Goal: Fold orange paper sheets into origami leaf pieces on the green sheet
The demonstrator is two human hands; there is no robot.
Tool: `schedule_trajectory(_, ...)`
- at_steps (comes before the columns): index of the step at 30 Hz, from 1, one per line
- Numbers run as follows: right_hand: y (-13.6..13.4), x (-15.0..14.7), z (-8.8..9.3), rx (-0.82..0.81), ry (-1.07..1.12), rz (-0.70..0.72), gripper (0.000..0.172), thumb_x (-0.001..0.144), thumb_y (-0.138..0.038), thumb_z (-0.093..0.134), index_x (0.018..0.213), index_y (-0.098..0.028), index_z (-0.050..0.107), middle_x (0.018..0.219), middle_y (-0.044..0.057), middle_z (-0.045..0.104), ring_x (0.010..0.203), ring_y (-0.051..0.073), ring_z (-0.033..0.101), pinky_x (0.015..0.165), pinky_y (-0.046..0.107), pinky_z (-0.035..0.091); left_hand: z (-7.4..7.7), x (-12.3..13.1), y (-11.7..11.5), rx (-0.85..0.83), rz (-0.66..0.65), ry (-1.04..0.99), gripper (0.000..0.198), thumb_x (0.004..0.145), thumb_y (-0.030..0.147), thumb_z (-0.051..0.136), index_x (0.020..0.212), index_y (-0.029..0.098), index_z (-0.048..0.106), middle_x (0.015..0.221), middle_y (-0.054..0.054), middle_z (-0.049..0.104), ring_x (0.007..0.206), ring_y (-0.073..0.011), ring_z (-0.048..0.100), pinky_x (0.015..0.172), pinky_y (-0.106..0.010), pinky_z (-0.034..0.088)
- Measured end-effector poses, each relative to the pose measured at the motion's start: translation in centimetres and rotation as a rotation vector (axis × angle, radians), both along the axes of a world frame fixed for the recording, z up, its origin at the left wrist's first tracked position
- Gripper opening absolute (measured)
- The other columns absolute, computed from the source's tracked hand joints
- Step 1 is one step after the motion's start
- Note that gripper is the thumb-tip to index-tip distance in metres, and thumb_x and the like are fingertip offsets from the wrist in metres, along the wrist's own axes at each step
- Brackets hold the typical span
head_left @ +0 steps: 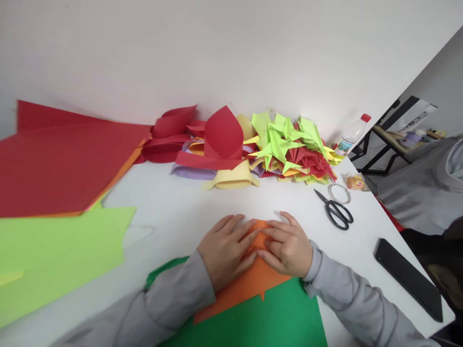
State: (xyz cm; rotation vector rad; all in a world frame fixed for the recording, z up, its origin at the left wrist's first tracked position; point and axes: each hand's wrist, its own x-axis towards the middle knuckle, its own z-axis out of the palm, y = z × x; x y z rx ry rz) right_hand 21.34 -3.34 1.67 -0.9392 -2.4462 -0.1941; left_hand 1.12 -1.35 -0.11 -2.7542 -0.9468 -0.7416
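Observation:
A folded sheet of orange paper [249, 286] lies over a green sheet [264, 320] at the front of the table. My left hand [227, 246] rests on its upper left part, fingers bent over the orange paper and thumb close to the right hand. From the other side, my right hand [289, 246] grips the same piece with fingertips and thumb, its index finger slightly raised. The two hands almost meet at a narrow folded peak of the paper. Part of the fold is hidden beneath the fingers.
Red sheets [72, 164] and lime-green sheets [72, 250] lie at left. Folded paper stars [278, 144] and curved red paper pieces [224, 135] line the wall. At right are scissors [338, 212], a tape roll [339, 193], a bottle [350, 137], a small packet [355, 181] and a black case [408, 279]. Another person's grey clothing [415, 188] shows beyond.

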Motion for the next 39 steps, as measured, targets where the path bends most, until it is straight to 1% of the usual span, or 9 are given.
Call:
schedule_trajectory(4, 0.3, 0.4, 0.2, -0.018, 0.132, 0.038, 0.03, 0.089, -0.031, 0.053, 0.063, -0.02, 0.065, 0.088, 0.002, 0.074, 0.092, 0.018, 0.065, 0.104, 0.043, 0.033, 0.1, 0.0, 0.0, 0.001, -0.023, 0.004, 0.03, 0.087, 0.029, 0.047, 0.108, 0.02, 0.067, 0.114, -0.011, 0.063, 0.105, -0.0293, 0.054, 0.089, -0.047, 0.046)
schedule_trajectory(7, 0.8, 1.0, 0.6, -0.052, 0.307, -0.087, 0.028, 0.09, -0.022, 0.049, 0.067, -0.02, 0.064, 0.079, 0.001, 0.074, 0.084, 0.014, 0.067, 0.098, 0.04, 0.037, 0.0, 0.1, 0.0, -0.005, -0.04, -0.004, 0.028, 0.088, 0.028, 0.046, 0.106, 0.022, 0.067, 0.115, -0.013, 0.061, 0.105, -0.0287, 0.054, 0.089, -0.048, 0.046)
schedule_trajectory(9, 1.2, 1.2, 0.6, -0.07, 0.352, -0.164, 0.024, 0.091, -0.019, 0.045, 0.077, -0.019, 0.065, 0.082, 0.002, 0.074, 0.086, 0.015, 0.066, 0.096, 0.039, 0.038, -0.1, 0.2, -0.1, -0.008, -0.05, -0.016, 0.027, 0.087, 0.028, 0.047, 0.104, 0.022, 0.067, 0.115, -0.014, 0.06, 0.105, -0.029, 0.053, 0.089, -0.049, 0.046)
schedule_trajectory(13, 1.6, 0.9, 0.3, -0.119, 0.178, -0.11, 0.02, 0.091, -0.02, 0.044, 0.096, -0.018, 0.064, 0.102, 0.006, 0.072, 0.109, 0.02, 0.059, 0.103, 0.044, 0.031, 0.0, 0.4, -0.2, -0.002, -0.044, -0.036, 0.027, 0.085, 0.029, 0.05, 0.104, 0.021, 0.067, 0.113, -0.015, 0.059, 0.104, -0.0301, 0.052, 0.089, -0.05, 0.046)
schedule_trajectory(16, 1.7, 0.5, 0.1, -0.145, 0.009, -0.057, 0.019, 0.092, -0.022, 0.044, 0.1, -0.018, 0.061, 0.113, 0.008, 0.068, 0.12, 0.023, 0.05, 0.107, 0.049, 0.024, 0.1, 0.4, -0.2, -0.015, -0.023, -0.043, 0.026, 0.083, 0.029, 0.052, 0.103, 0.021, 0.068, 0.111, -0.015, 0.059, 0.105, -0.0311, 0.051, 0.088, -0.051, 0.046)
schedule_trajectory(22, 1.8, 0.3, 0.1, -0.128, -0.117, 0.0, 0.019, 0.095, -0.025, 0.042, 0.1, -0.018, 0.059, 0.118, 0.007, 0.065, 0.125, 0.024, 0.045, 0.109, 0.055, 0.018, -0.1, 0.3, -0.2, -0.031, -0.012, -0.058, 0.023, 0.081, 0.029, 0.054, 0.098, 0.022, 0.068, 0.115, -0.014, 0.056, 0.106, -0.0313, 0.05, 0.088, -0.051, 0.047)
schedule_trajectory(28, 1.7, 0.4, 0.2, -0.166, -0.108, -0.002, 0.021, 0.097, -0.025, 0.04, 0.103, -0.018, 0.058, 0.118, 0.006, 0.066, 0.122, 0.023, 0.047, 0.11, 0.056, 0.015, -0.4, 0.2, -0.1, -0.035, -0.036, -0.044, 0.024, 0.084, 0.03, 0.05, 0.097, 0.022, 0.069, 0.116, -0.013, 0.058, 0.109, -0.0299, 0.05, 0.093, -0.052, 0.044)
schedule_trajectory(33, 1.7, 0.2, 0.4, -0.182, -0.074, -0.023, 0.022, 0.096, -0.027, 0.039, 0.097, -0.018, 0.059, 0.11, 0.006, 0.07, 0.112, 0.022, 0.053, 0.111, 0.057, 0.013, -0.5, 0.6, -0.4, 0.043, -0.005, 0.016, 0.032, 0.085, 0.033, 0.047, 0.098, 0.015, 0.069, 0.112, -0.017, 0.062, 0.109, -0.0316, 0.052, 0.1, -0.053, 0.039)
schedule_trajectory(39, 1.7, 0.6, 0.5, -0.048, -0.044, -0.071, 0.024, 0.095, -0.029, 0.041, 0.094, -0.018, 0.062, 0.076, 0.004, 0.072, 0.096, 0.02, 0.058, 0.112, 0.052, 0.016, -0.4, 0.7, -0.5, 0.08, 0.02, 0.039, 0.036, 0.085, 0.034, 0.044, 0.103, 0.014, 0.069, 0.112, -0.017, 0.064, 0.103, -0.0318, 0.054, 0.099, -0.052, 0.039)
